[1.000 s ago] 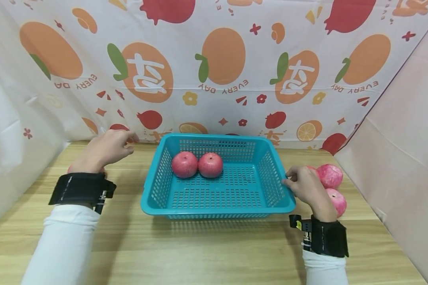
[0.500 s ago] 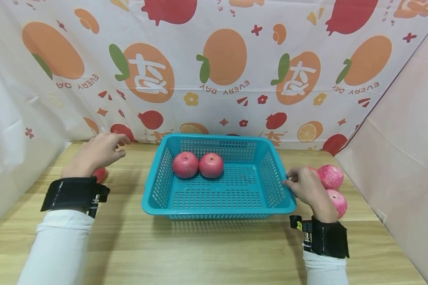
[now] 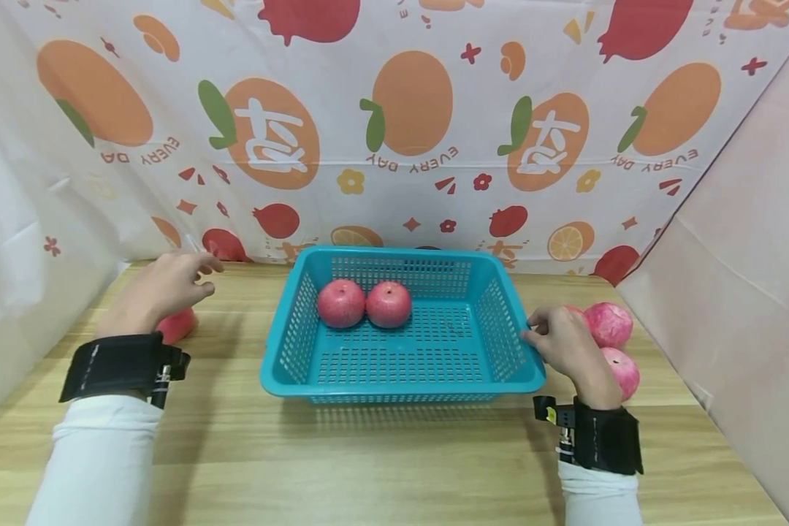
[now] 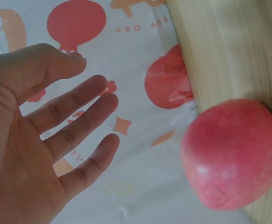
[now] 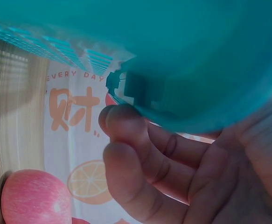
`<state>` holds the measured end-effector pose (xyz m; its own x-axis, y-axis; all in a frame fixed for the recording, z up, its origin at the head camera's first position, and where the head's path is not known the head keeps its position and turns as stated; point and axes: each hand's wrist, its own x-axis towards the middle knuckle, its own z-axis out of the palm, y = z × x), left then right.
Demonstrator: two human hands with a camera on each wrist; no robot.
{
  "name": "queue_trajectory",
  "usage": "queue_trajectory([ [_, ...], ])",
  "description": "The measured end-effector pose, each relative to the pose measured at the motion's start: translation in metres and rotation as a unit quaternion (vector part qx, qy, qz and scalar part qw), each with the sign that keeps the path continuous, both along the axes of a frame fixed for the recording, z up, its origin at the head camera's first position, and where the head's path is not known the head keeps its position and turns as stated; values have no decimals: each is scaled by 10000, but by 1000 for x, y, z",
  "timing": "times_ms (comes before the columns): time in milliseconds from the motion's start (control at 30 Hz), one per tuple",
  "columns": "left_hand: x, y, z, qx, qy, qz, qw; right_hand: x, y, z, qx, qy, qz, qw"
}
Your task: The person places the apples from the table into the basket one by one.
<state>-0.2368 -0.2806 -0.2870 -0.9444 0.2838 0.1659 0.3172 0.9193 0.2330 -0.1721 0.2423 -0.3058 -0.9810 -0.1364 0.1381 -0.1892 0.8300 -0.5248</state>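
Observation:
My left hand hovers at the left of the table with fingers spread and nothing in them. Below it a red apple lies partly hidden by the hand and wrist. In the left wrist view that apple is apart from the loosely bent fingers. A blue-green plastic basket stands mid-table, holding one apple beside another apple. My right hand grips the basket's right rim; the right wrist view shows the fingers curled under the rim.
Right of the basket, by my right hand, lie a streaky pink apple and another nearer apple, with a third mostly hidden behind the hand. A fruit-printed white curtain closes off the back of the wooden table.
My left hand has drifted left and slightly toward me, uncovering more of the apple beneath it. The right hand, the basket and its apples have stayed in place.

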Motion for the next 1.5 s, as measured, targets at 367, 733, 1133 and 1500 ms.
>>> queue_trajectory([
  [367, 9, -28, -9, -129, 37, 535, 9985, -1, -1, 1, 9, 5, 28, 10000],
  [733, 14, -40, -12, -113, -244, 700, 9972, 0, -1, -1, 18, -23, -8, 10000],
  [1133, 23, -52, -20, -19, -457, 910, 9948, -1, 0, -1, 21, -49, -34, 10000],
  [1500, 22, -58, -32, -110, -495, 999, 9937, -1, 0, -2, -19, -81, -37, 10000],
])
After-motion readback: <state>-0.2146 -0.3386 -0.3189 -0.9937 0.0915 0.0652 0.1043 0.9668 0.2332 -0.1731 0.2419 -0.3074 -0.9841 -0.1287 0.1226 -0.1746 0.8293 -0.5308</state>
